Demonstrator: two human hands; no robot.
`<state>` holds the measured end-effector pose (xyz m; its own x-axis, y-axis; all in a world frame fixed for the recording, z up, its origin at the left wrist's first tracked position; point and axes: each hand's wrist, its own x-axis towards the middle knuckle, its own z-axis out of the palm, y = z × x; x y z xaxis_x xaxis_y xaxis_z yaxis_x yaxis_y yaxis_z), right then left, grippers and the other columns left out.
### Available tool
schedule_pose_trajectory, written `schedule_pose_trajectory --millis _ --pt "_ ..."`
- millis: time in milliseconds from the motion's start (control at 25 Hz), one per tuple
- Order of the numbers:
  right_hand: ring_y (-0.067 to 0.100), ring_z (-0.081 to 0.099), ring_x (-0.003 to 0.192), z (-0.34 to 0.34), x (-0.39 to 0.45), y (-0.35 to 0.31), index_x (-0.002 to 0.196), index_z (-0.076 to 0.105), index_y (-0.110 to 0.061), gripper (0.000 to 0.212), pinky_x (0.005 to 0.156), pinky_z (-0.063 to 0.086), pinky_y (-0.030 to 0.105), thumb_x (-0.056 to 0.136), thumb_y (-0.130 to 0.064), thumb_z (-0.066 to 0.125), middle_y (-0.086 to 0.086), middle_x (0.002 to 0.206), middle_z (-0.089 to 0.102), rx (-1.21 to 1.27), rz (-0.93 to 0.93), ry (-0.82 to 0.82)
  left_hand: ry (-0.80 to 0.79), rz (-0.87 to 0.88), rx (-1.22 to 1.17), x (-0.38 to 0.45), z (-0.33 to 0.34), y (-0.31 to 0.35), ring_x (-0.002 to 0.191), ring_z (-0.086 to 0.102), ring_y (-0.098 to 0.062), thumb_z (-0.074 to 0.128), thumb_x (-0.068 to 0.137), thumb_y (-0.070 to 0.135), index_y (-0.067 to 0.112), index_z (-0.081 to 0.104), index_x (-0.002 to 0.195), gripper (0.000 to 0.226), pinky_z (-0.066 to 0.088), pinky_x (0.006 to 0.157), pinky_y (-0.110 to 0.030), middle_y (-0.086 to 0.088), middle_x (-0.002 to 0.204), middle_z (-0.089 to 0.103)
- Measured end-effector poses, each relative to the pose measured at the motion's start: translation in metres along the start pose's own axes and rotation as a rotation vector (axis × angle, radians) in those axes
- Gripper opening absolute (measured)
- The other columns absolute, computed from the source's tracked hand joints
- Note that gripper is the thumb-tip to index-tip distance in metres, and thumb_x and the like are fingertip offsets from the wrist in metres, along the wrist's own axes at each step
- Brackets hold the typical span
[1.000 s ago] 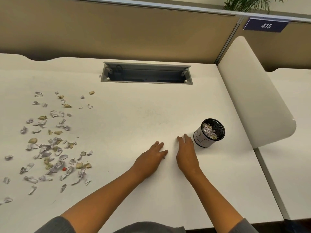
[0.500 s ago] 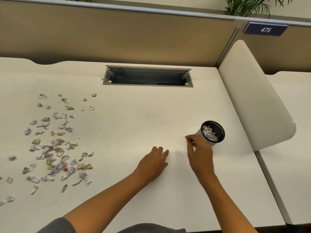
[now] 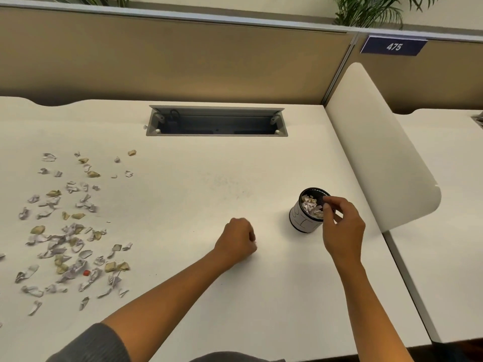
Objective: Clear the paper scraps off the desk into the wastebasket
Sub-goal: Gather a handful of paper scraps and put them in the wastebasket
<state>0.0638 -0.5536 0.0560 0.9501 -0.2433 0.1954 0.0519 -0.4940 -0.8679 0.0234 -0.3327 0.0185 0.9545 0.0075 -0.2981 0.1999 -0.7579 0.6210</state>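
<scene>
Scraps [image 3: 65,231] far left of hands, right hand [image 3: 342,231] over wastebasket [image 3: 304,218]

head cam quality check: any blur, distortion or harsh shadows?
Head view: wide-angle bowing curves the partition top and the desk edges; light is soft and even, with only a faint shadow by the wastebasket; paper scraps at the left edge look slightly smeared; both hands read sharp enough.

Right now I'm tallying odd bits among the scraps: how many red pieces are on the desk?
1. The red piece lies low in the paper scraps on the desk's left side. Others may hide under scraps.
</scene>
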Motion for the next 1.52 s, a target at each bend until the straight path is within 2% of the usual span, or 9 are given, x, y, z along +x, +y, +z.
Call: schedule_pose_trajectory --millis 160,320,480,640,800,1040,1240,1400,1520 --pt "0.006 0.063 0.101 0.0 0.0 0.003 0.108 0.068 -0.016 0.02 0.083 0.052 0.009 0.095 -0.005 0.057 0.0 0.107 0.066 0.045 0.015 0.023 0.152 0.228 -0.306 0.023 -0.028 0.07 0.066 0.067 -0.003 0.071 0.073 0.012 0.014 0.078 0.078 0.01 0.055 0.064 -0.019 0.002 0.076 0.076" --pt "0.006 0.064 0.101 -0.002 0.004 0.006 0.107 0.067 -0.016 0.019 0.082 0.055 0.014 0.094 -0.005 0.058 0.0 0.105 0.067 0.067 0.009 0.037 0.119 0.406 -0.258 0.048 -0.032 0.118 0.075 0.067 -0.013 0.067 0.08 0.006 0.008 0.078 0.092 0.016 0.054 0.071 -0.022 -0.006 0.088 0.076" --pt "0.008 0.064 0.101 -0.004 0.006 0.009 0.107 0.067 -0.016 0.018 0.082 0.054 0.011 0.095 -0.006 0.058 0.0 0.105 0.067 0.069 0.01 0.041 -0.011 0.389 -0.222 0.056 -0.021 0.122 0.093 0.067 -0.02 0.062 0.081 0.0 0.008 0.076 0.103 0.028 0.055 0.082 -0.03 -0.009 0.102 0.075" --pt "0.005 0.064 0.101 0.001 0.007 0.006 0.108 0.066 -0.018 0.019 0.083 0.056 0.018 0.095 -0.007 0.057 -0.001 0.106 0.067 0.069 0.006 0.048 0.107 0.355 -0.33 0.049 -0.028 0.102 0.102 0.064 -0.011 0.059 0.083 0.002 0.017 0.077 0.101 0.029 0.049 0.093 -0.022 0.001 0.104 0.075" --pt "0.003 0.063 0.099 0.028 -0.002 -0.011 0.107 0.066 -0.019 0.021 0.083 0.051 0.012 0.094 -0.005 0.058 -0.004 0.105 0.067 0.079 -0.081 0.022 0.204 0.286 -0.429 0.022 -0.04 0.051 0.104 0.063 0.0 0.058 0.085 0.011 0.025 0.076 0.096 0.025 0.046 0.097 -0.018 0.013 0.102 0.074" --pt "0.008 0.063 0.102 0.1 -0.036 -0.06 0.107 0.066 -0.02 0.022 0.081 0.053 0.012 0.095 -0.004 0.056 -0.009 0.105 0.066 0.198 -0.182 -0.215 0.373 0.036 -0.41 -0.029 -0.088 -0.077 0.106 0.061 0.003 0.06 0.087 0.012 0.028 0.074 0.095 0.022 0.045 0.101 -0.025 0.016 0.106 0.071" --pt "0.006 0.063 0.104 0.172 -0.088 -0.098 0.109 0.065 -0.023 0.025 0.079 0.051 0.01 0.095 -0.006 0.056 -0.014 0.109 0.064 0.192 -0.259 -0.53 0.554 -0.223 -0.224 -0.07 -0.133 -0.171 0.124 0.052 -0.017 0.064 0.085 0.019 0.024 0.066 0.114 0.029 0.039 0.106 -0.032 0.005 0.125 0.062" --pt "-0.001 0.056 0.106 0.238 -0.131 -0.125 0.12 0.056 -0.029 0.028 0.079 0.049 0.014 0.094 -0.021 0.061 -0.018 0.12 0.055 0.017 -0.302 -0.882 0.268 -0.504 0.099 -0.101 -0.167 -0.231 0.149 0.001 -0.032 0.077 0.069 0.042 0.031 0.035 0.145 0.088 0.001 0.118 -0.058 -0.006 0.158 0.02" --pt "0.006 0.053 0.114 0.28 -0.155 -0.143 0.131 0.048 -0.03 0.049 0.091 0.045 0.022 0.088 -0.039 0.068 -0.013 0.132 0.047 -0.16 -0.338 -1.063 0.079 -0.506 0.164 -0.125 -0.185 -0.265 0.149 -0.015 -0.03 0.086 0.056 0.048 0.037 0.012 0.151 0.121 0.001 0.115 -0.062 0.001 0.162 -0.007"
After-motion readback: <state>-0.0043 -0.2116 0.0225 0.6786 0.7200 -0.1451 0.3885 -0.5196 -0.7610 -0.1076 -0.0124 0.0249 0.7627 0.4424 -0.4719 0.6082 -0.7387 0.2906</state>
